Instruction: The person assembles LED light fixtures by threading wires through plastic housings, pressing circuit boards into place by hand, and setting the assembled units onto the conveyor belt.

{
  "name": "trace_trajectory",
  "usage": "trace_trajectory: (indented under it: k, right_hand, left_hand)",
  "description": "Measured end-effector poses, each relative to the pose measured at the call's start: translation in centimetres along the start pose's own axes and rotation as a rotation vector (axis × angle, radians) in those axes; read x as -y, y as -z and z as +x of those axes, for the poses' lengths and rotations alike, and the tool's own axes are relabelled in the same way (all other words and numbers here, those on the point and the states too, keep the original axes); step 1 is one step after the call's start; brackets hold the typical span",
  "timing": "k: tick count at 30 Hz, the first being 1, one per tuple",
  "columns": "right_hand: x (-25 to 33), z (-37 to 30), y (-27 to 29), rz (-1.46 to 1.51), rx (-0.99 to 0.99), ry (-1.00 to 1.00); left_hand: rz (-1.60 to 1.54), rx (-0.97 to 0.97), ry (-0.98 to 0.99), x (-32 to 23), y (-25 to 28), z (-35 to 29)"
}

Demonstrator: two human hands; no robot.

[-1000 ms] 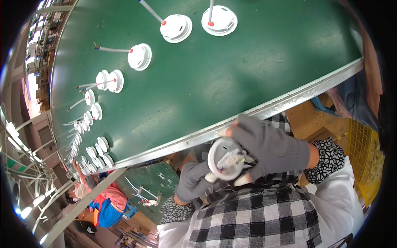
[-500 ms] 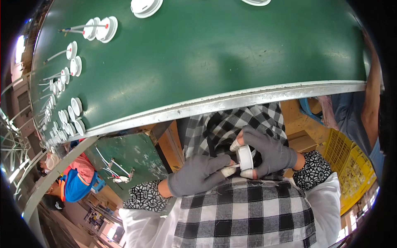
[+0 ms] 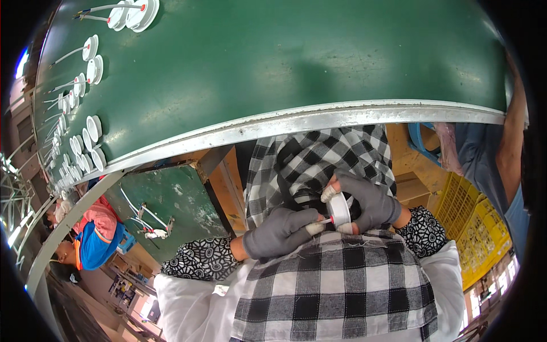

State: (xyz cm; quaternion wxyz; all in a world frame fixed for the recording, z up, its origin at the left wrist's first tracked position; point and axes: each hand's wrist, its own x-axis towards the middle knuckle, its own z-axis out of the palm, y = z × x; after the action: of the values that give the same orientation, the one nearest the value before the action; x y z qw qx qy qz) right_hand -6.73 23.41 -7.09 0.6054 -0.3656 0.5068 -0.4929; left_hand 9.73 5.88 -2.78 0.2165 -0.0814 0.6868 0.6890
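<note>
A white round housing (image 3: 340, 210), like a shallow cup with a rim, is held above my lap. My right hand (image 3: 369, 200), in a grey glove with bare or taped fingertips, grips it from the right, thumb below and fingers above. On its left side shows a small red fitting (image 3: 331, 219). My left hand (image 3: 282, 232), gloved the same way, pinches at this fitting with thumb and forefinger. Whatever else lies between those fingertips is hidden.
A green work surface with a metal edge (image 3: 273, 126) runs ahead of me. Similar white housings (image 3: 95, 69), several with cables, stand at its left. Cable pieces (image 3: 151, 222) lie on a lower green board. Yellow crates (image 3: 484, 245) and another person's arm (image 3: 511, 148) are at right.
The red fitting now shows at the housing's side, where a short white stub showed between it and my left fingers. Both hands stay on the piece; the view has shifted slightly.
</note>
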Motion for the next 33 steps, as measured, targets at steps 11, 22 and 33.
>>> trace_trajectory:
  k: [11, 22, 33]
  right_hand:
    - [4.0, 1.2, -0.5, -0.042, -0.246, -0.175]
    - [7.2, -0.6, 3.2, -0.912, -0.167, 0.596]
    - [7.3, 0.3, 1.3, -1.012, -0.219, 0.757]
  left_hand:
    - [0.639, -0.212, -0.112, -2.9, 1.3, 2.6]
    - [-0.061, 0.006, 0.020, -4.1, 3.5, 2.5]
    - [-0.041, -0.125, -0.028, -3.6, 3.2, 2.0]
